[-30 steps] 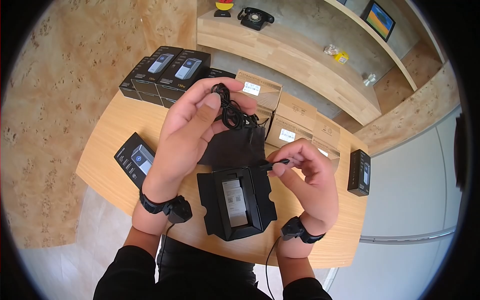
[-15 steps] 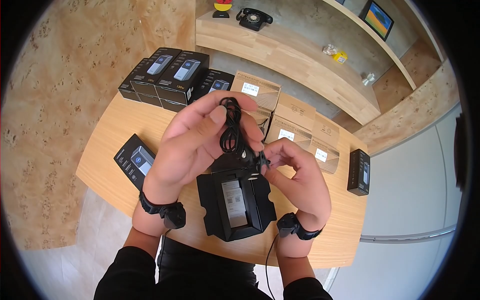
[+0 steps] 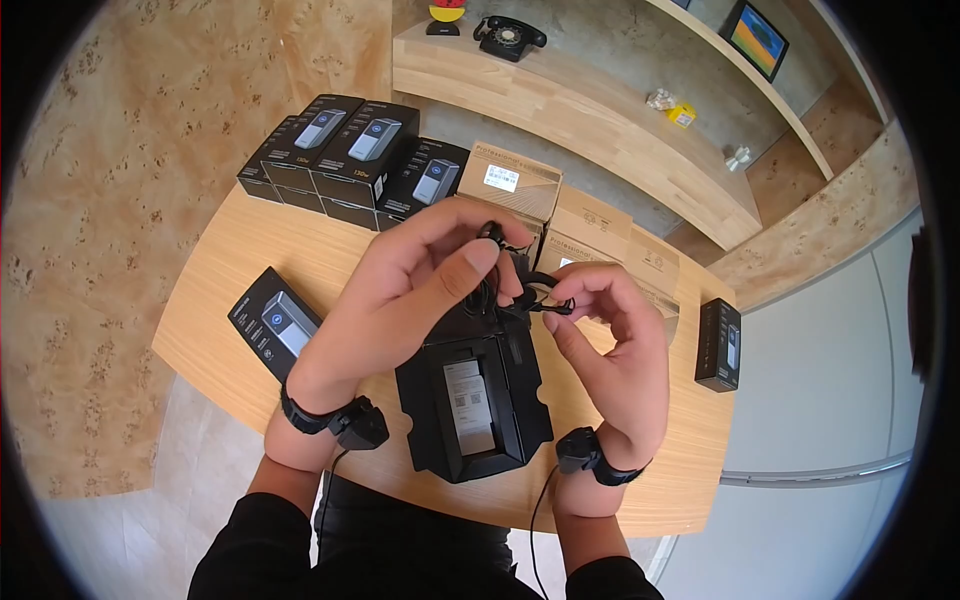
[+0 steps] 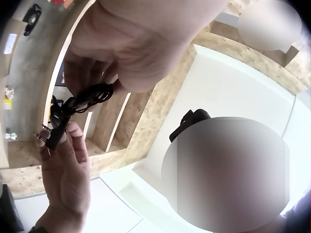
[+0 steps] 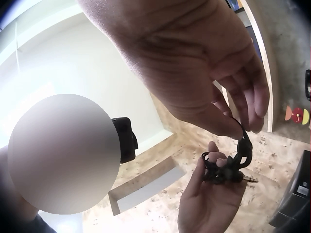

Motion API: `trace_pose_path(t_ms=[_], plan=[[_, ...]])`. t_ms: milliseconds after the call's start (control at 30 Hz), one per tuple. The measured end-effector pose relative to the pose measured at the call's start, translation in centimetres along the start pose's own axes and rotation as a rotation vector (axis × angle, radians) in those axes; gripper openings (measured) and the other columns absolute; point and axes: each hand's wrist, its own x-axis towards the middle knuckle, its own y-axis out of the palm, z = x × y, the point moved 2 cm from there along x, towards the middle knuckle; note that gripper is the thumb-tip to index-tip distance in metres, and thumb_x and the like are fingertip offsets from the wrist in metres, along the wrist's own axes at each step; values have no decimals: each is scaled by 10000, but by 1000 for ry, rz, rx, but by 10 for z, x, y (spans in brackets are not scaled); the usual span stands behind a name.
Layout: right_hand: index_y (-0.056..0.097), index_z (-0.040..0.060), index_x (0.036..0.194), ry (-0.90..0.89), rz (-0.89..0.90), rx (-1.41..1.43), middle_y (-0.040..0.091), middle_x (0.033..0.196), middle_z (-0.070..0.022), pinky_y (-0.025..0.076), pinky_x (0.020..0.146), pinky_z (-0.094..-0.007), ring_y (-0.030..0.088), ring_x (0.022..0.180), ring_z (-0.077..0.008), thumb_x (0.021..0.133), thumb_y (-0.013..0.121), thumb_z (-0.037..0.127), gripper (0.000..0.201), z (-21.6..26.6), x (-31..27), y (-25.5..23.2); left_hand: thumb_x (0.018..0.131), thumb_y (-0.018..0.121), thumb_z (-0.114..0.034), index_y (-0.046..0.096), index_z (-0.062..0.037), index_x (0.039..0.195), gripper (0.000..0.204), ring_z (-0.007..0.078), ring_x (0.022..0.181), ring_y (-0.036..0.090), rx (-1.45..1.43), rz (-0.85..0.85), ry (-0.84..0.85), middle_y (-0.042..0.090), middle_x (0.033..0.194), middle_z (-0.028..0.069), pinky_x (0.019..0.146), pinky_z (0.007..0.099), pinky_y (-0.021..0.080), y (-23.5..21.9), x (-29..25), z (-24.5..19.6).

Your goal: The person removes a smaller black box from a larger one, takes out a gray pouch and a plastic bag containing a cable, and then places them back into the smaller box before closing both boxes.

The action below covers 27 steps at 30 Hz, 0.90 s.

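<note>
A bundled black cable (image 3: 481,296) is held between the two hands above the table. My left hand (image 3: 400,295) grips the coil between thumb and fingers. With thumb and fingertips, my right hand (image 3: 622,355) pinches a loop at the cable's right side. A metal-tipped jack plug (image 5: 250,179) sticks out beside the left fingers in the right wrist view. In the left wrist view, the coils of the cable (image 4: 99,94) hang near the left fingers. Below the hands, an open black box (image 3: 421,405) has its flaps spread, with a printed grey-white piece (image 3: 468,405) inside.
A black box (image 3: 275,325) lies left on the wooden table (image 3: 235,265). Stacked black boxes (image 3: 350,150) stand at the back left, brown cartons (image 3: 590,225) at the back middle. Another black box (image 3: 718,345) stands at the right edge. Behind is a shelf with a black telephone (image 3: 509,37).
The hands came together at the cable, then the right hand drew a loop of it slightly right. The left hand has turned, hiding more of the coil.
</note>
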Motion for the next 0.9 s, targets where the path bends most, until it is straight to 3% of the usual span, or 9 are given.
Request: trace_pose_path(t_ms=[333,433,633,900], plan=[[715,4,995,-96,-73,103,719,1109,-93,554,828,-267,693,941,-155,809,709,-155,244,10,-2,5,1021,671,-47,626,5,1206,198,93,935,621,76,-92,-67,654,1050,29,841,245,504,1,1,6],[721,9,963,-116,-36,97,723,1096,-94,552,834,-268,702,938,-162,806,713,-150,223,13,-3,6,990,752,-72,608,-27,1142,214,40,896,623,83,-96,-8,675,1025,-10,781,201,509,-1,3,15],[722,26,945,-173,5,78,725,1053,-93,548,827,-277,711,924,-189,803,731,-126,208,13,-6,12,902,863,-100,502,-82,939,363,17,749,560,196,-182,25,558,822,-51,633,190,453,-1,4,18],[695,15,1029,-158,-14,140,725,1028,-99,554,831,-285,713,905,-178,811,740,-120,261,21,-9,18,749,991,-216,470,-107,814,536,32,662,384,363,-263,128,444,727,-69,562,202,338,-5,3,20]])
